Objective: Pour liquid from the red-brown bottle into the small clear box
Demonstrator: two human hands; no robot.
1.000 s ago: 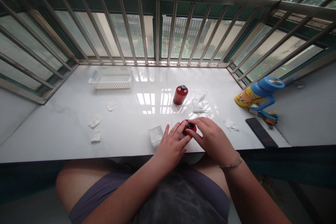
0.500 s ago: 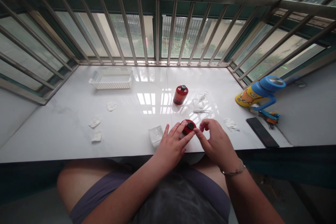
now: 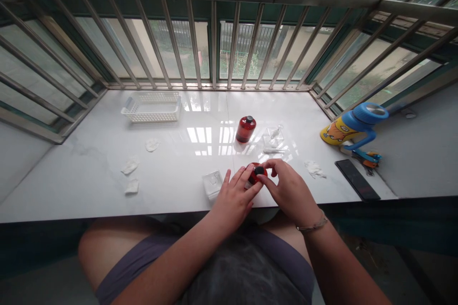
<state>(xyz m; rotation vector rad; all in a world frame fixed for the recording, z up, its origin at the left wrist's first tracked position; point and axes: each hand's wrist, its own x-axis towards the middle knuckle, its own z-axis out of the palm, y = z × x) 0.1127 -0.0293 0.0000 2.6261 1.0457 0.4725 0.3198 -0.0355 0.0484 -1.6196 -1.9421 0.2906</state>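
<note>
A red bottle [image 3: 251,179] with a black cap [image 3: 259,170] stands near the front edge of the white counter, partly covered by my hands. My left hand [image 3: 234,191] is wrapped over the bottle's left side, its fingers around the shoulder. Thumb and forefinger of my right hand [image 3: 282,185] pinch the black cap from the right. Just left of my left hand sits a small clear box [image 3: 213,185] with white content. Farther back, a second red bottle [image 3: 245,129] with a black cap stands upright by itself.
Behind my right hand lies a clear container [image 3: 273,138] with a small clear item in it. Crumpled white pads [image 3: 129,167] are scattered left, another [image 3: 315,169] right. A white basket [image 3: 152,107] stands at the back; a yellow-blue flask [image 3: 352,124] and black phone [image 3: 357,180] are right.
My right hand has moved slightly left, and its thumb and forefinger have closed on the bottle's black cap. The left hand stays on the bottle.
</note>
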